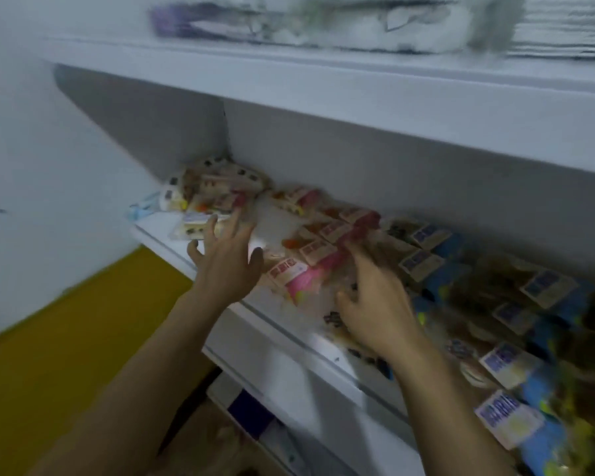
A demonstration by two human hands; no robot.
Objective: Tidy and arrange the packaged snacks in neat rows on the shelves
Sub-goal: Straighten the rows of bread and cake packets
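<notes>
The frame is blurred by motion. On the white middle shelf [289,341] lie pink-labelled snack packs [310,266] in a loose row, with blue-labelled packs [509,365] to their right. A jumbled pile of small packs [217,190] fills the far left corner. My left hand [227,259] hovers with spread fingers over the shelf's left part, its fingertips near a small pack [193,228]. My right hand [375,300] lies with straight fingers on the pink packs, touching them near the shelf's front edge.
An upper shelf [323,80] overhangs the packs and carries blurred white and purple packages [289,22]. A lower shelf with more goods [255,417] shows under my arms. A white wall [49,166] stands at the left, above a yellow floor [66,338].
</notes>
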